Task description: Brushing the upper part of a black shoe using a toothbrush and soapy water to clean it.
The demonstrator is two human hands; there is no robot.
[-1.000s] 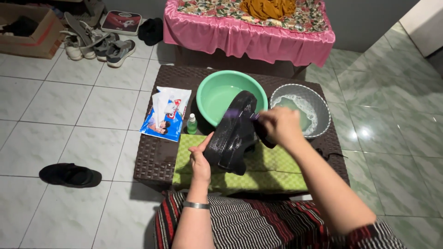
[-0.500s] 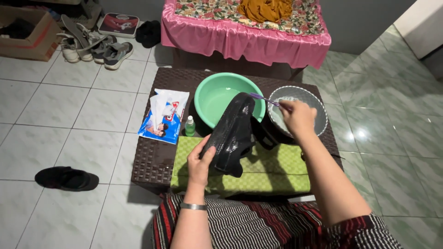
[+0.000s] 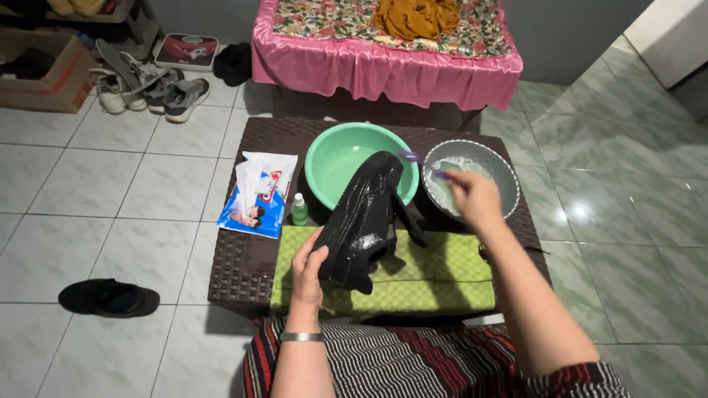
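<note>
now the left hand (image 3: 308, 267) grips the black shoe (image 3: 363, 220) tilted up over the worktop (image 3: 247, 258), while the right hand (image 3: 472, 197) pinches a brush (image 3: 408, 155) over the metal bowl (image 3: 509, 184), likely wetting it.

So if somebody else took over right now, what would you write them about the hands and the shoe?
Left hand: holds the wet black shoe by its heel end, tilted up over the green towel.
Right hand: at the grey bowl of soapy water, pinching a small purple-handled brush; bristles hidden.
Nearby: empty green basin, small green bottle, wipes packet, all on the dark wicker table.
Done: shoe looks wet and shiny.
Left: cannot tell how much scrubbing remains. A second black shoe lies on the floor.
</note>
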